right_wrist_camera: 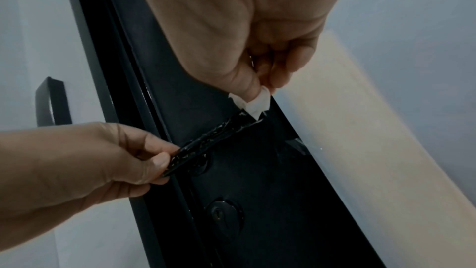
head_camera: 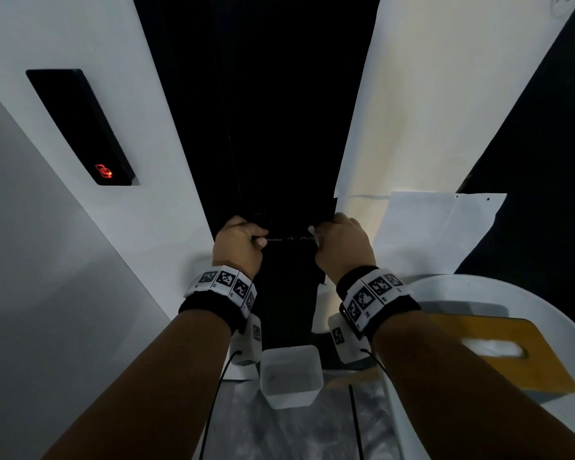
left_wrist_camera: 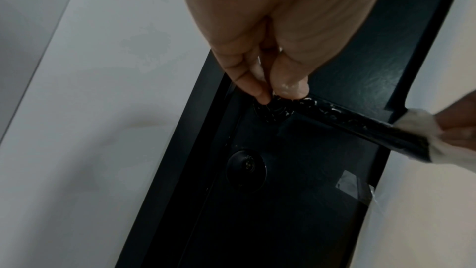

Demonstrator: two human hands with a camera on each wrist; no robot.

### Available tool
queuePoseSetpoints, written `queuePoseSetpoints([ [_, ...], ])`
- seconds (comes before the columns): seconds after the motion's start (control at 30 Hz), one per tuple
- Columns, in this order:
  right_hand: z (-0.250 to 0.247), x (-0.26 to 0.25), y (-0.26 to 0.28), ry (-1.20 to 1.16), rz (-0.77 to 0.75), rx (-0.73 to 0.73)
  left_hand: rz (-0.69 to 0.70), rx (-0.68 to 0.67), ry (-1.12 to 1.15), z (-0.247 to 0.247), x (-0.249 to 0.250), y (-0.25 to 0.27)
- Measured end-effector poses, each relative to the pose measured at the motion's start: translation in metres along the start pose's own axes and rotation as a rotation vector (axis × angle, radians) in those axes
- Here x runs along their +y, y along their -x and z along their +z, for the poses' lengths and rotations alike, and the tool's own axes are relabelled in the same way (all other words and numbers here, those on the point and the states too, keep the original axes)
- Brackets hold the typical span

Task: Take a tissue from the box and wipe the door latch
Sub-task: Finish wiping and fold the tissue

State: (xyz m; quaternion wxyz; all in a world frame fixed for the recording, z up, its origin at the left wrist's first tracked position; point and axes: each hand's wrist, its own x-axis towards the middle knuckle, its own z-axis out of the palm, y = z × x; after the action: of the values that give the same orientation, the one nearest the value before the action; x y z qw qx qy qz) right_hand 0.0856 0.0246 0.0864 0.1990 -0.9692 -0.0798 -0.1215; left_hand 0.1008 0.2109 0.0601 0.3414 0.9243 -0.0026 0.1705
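Observation:
The door latch is a black lever handle [head_camera: 287, 239] on the dark door, its surface speckled with light smears [left_wrist_camera: 360, 127]. My left hand [head_camera: 243, 239] pinches the lever at its pivot end, thumb and fingers curled round it [left_wrist_camera: 276, 97]. My right hand [head_camera: 341, 242] pinches a small wad of white tissue [right_wrist_camera: 257, 103] and presses it round the lever's free end [left_wrist_camera: 422, 129]. The lever [right_wrist_camera: 213, 140] runs bare between the two hands. An orange-brown tissue box [head_camera: 498, 353] with tissue in its slot lies on the white round table [head_camera: 478, 287] at the right.
A round keyhole [left_wrist_camera: 246, 170] sits below the lever on the door. A black card reader [head_camera: 80, 127] with a red light hangs on the white wall at the left. A white tub [head_camera: 291, 375] stands on the floor below my wrists. Paper sheets [head_camera: 439, 227] cover the right-hand panel.

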Motion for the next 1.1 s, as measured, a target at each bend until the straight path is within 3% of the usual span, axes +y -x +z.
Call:
queuePoseSetpoints([
  [0.13, 0.003, 0.007, 0.004, -0.069, 0.141, 0.03, 0.0, -0.001, -0.03, 0.0, 0.002, 0.0],
  [0.47, 0.008, 0.009, 0.003, -0.367, 0.42, -0.171, -0.01, -0.004, -0.031, 0.0, 0.002, 0.0],
  [0.8, 0.026, -0.008, -0.001, -1.067, 0.79, -0.192, 0.039, -0.049, -0.034, -0.004, -0.004, -0.004],
  [0.93, 0.034, -0.019, -0.002, -1.305, 0.815, -0.224, 0.083, -0.084, -0.018, -0.008, -0.008, -0.006],
  [1.1, 0.046, -0.042, -0.005, -1.367, 0.788, -0.301, 0.14, -0.115, -0.02, -0.013, -0.015, -0.007],
])
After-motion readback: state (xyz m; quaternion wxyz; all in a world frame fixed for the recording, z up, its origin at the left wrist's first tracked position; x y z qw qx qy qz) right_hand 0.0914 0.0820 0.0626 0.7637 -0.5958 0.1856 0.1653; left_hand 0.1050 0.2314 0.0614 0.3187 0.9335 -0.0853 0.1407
